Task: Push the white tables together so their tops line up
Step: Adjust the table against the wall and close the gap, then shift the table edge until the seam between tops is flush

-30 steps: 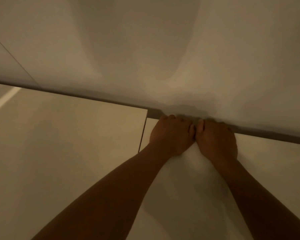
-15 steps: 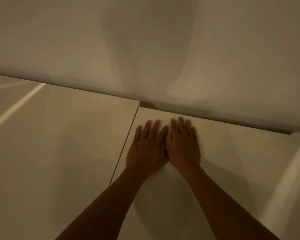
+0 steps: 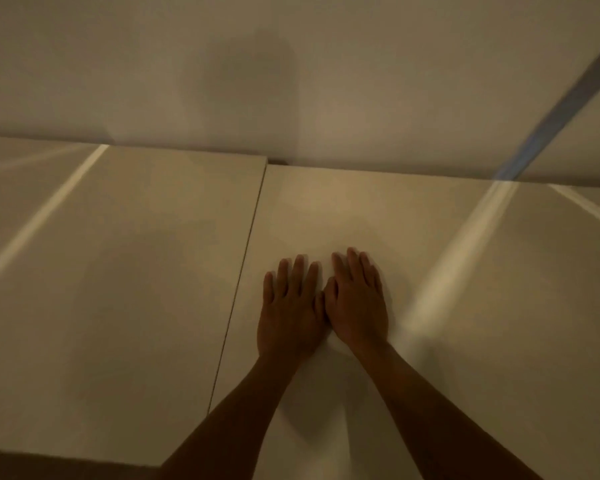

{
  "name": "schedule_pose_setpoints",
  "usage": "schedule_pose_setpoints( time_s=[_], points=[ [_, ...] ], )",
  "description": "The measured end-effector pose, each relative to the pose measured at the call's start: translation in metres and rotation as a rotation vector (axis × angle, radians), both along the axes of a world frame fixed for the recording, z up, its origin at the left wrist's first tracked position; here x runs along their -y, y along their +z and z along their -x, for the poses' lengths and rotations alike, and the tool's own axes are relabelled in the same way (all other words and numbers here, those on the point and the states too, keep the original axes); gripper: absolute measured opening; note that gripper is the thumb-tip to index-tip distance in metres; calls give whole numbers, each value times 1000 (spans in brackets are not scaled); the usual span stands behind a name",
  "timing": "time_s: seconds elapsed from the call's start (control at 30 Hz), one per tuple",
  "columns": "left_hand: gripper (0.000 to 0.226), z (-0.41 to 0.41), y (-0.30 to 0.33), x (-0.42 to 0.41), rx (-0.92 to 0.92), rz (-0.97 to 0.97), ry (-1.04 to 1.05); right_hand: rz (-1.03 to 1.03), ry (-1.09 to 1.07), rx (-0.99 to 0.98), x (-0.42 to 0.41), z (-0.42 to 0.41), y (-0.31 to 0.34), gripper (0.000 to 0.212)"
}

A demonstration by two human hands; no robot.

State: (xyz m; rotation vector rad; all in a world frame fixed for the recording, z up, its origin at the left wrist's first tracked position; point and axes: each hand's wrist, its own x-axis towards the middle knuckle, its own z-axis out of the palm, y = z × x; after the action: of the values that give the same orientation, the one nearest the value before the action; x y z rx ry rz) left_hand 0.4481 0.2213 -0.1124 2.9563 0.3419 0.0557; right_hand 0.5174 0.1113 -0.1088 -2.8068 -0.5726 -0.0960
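Tables butted, thin seam; far edges slightly offset. Left hand point(image 3: 290, 313) & right hand point(image 3: 355, 306) flat, fingers straight, gripping nothing, on right table point(image 3: 430, 341); left table point(image 3: 118, 271) untouched.

The left bench point(image 3: 118, 271) has a smooth white top with a soft sheen, like laminate or lacquered board; a pale streak of light reflects across its left part. The right bench point(image 3: 447, 341) has the same smooth, faintly glossy white finish and carries a brighter reflected band on its right part. Both tops look hard and flat, without grain or texture. The seam between them shows as a thin dark line with clean, sharp edges. The wall point(image 3: 291, 64) at the far side looks matt and painted, even in tone. A grey strip point(image 3: 561, 112) on it at the far right looks smooth, though blur hides its material.
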Motion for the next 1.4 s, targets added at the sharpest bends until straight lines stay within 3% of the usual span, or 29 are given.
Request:
schedule_pose_setpoints(
  time_s=[0.2, 0.3, 0.43, 0.5, 0.6, 0.73, 0.83, 1.0, 1.07, 1.13, 1.23, 1.4],
  points=[
    [61, 113, 8, 36, -11, 36, -40, 5, -15, -60, 41, 110, 3, 55],
    [61, 170, 15, 55, -67, 91, -5, -88, -27, -116, 61, 164, 7, 53],
    [58, 195, 36, 75, -84, 229, 104, -183, -192, -196, 70, 205, 20, 42],
    [44, 190, 48, 81, -91, 344, 166, -237, -309, -227, 64, 213, 35, 31],
    [22, 198, 62, 91, -70, 658, 364, -421, -522, -405, 64, 224, 55, 25],
    [37, 232, 55, 107, -43, 1144, 941, -687, -863, -539, 89, 239, 61, 19],
    [51, 241, 46, 114, -75, 1372, 1254, -877, -1147, -615, 112, 246, 61, 24],
    [84, 225, 35, 118, -82, 1878, 1322, -1035, -1304, -738, 132, 247, 56, 54],
    [75, 211, 45, 121, 32, 2068, 1349, -1088, -1333, -851, 131, 238, 56, 82],
    [75, 201, 49, 124, 119, 2200, 1403, -1333, -1344, -941, 128, 226, 49, 95],
    [80, 186, 43, 130, 238, 2234, 1460, -1554, -1309, -1040, 128, 213, 38, 82],
    [79, 179, 51, 133, 280, 2046, 1525, -1697, -1288, -1068, 115, 219, 45, 59]
  ],
)
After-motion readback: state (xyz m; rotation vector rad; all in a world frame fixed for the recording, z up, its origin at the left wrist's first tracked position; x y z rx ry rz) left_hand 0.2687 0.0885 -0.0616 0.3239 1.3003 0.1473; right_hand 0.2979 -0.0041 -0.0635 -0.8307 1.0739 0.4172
